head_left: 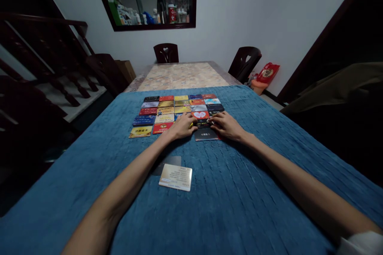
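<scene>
The gold card [140, 132] is laid flat at the near left corner of the rows; its words are turned up, so they can be seen; the red card [162, 128] is set beside it, and the rows are lined up on the blue cloth [239, 207], maybe so each card can be found easily; the cloudy grey card [173, 161] is placed apart, nearer the body; it is partly covered by the pale card [176, 177], perhaps so both are out of the way; the left hand [182, 125] is half open, with its fingers bent down at the left side of the black card [202, 124]; the heart card [200, 115] is set just behind that one, face up; the dark grey card [206, 134] is laid in front; the right hand [226, 125] is half open too, with bent fingers put at the black card's right side; the black card seems to be made straight from both sides; whether anything is pinched by either hand cannot be told.
</scene>
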A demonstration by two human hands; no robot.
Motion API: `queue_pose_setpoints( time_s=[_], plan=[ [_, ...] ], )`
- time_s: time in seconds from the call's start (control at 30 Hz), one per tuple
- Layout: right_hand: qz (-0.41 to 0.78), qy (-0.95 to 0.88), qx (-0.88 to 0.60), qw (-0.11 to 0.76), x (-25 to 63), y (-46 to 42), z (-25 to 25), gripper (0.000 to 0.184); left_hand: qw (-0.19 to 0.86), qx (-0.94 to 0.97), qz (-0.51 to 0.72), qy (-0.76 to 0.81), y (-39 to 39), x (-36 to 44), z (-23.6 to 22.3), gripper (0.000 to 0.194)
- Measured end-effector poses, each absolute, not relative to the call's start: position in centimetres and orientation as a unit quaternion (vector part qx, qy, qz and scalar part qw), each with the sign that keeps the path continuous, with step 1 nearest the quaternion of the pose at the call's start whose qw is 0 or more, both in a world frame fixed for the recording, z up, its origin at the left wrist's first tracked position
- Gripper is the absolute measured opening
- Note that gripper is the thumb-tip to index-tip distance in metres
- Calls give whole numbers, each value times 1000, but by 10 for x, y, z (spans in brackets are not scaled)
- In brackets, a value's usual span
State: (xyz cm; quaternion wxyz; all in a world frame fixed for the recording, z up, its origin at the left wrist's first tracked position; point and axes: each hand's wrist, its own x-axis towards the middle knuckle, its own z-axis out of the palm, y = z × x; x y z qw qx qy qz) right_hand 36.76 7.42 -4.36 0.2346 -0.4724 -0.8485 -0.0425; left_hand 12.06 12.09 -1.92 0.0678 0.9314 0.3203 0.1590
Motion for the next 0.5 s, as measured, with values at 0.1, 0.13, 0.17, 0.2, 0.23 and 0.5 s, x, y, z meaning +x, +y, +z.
queue_pose_setpoints(
  time_s=[0.1,0.13,0.17,0.2,0.23,0.5],
  plan=[
    [-39,-855,-466,225,367,74,-42,22,71,931,160,320,120,120,-19,18],
    [-39,-855,-467,223,367,74,-42,22,70,931,157,322,120,120,-19,19],
    [-40,-854,-469,222,366,73,-42,22,67,931,154,324,120,120,-19,19],
    [-43,-852,-472,223,366,73,-41,22,65,931,152,326,120,120,-20,19],
    [-47,-850,-474,223,366,73,-42,21,62,931,151,327,119,121,-20,20],
    [-60,-845,-482,225,365,71,-40,21,57,932,187,306,118,117,-17,16]
  ],
)
